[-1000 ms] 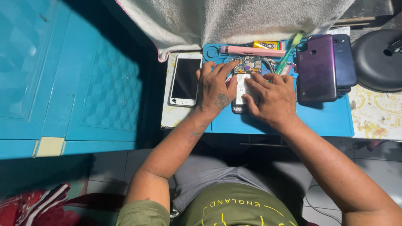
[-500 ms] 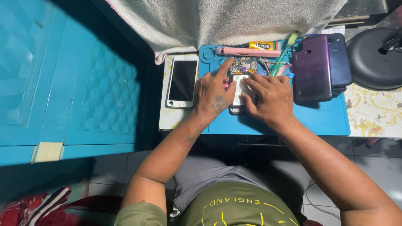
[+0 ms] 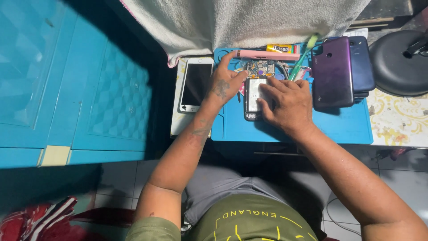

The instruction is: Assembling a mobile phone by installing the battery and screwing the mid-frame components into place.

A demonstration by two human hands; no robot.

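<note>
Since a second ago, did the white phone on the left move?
No. The white phone lies in the same spot beside the blue mat's left edge, screen up. Only the camera view shifted a little.

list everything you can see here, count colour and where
opened phone with bare battery and circuit board: 1, dark, centre of mat, under both hands
blue rubber work mat: 1, blue, tabletop
white-framed phone: 1, white, left of mat
purple phone back: 1, purple, right on mat, atop a blue phone
pink flat bar: 1, pink, mat's far edge
green toothbrush: 1, green, beside purple phone back
round black base: 1, black, far right
grey towel: 1, top
left hand: on opened phone's left edge
right hand: fingers on battery
</note>
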